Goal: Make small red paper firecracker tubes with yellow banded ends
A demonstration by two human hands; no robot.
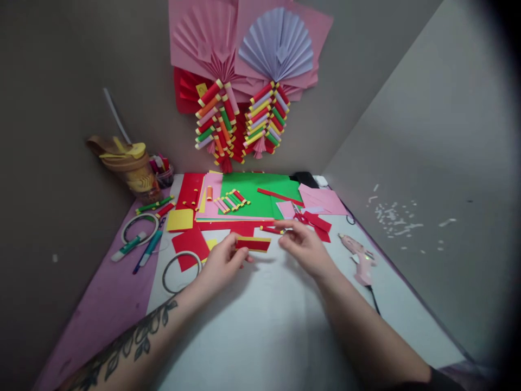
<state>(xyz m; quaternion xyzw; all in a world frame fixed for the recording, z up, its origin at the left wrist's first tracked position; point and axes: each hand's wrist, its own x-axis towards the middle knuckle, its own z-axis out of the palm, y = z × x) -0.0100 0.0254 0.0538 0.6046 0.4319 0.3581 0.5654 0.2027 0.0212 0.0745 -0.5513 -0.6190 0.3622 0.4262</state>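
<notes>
Between the thumb and fingers of my left hand (228, 258) is a red paper strip (253, 245) with yellow long edges, held out level above the white table covering. My right hand (305, 247) hovers just right of the strip, apart from it, with its thumb and fingers spread. Behind the fingertips lies a small red paper roll (271, 230) with yellow ends. Left of my left hand are a red paper square (191, 248) and a tape ring (163, 276). Red-handled scissors (300, 216) rest among red paper pieces beyond my right hand.
A pink glue gun (360, 259) with a black cord lies at right. Several short rolls (232, 201) sit on green paper (260, 187). Glue sticks, another tape ring (126, 237) and a tilted cup (140, 172) are at left. Paper fans (277, 46) with firecracker-like strings hang on the wall.
</notes>
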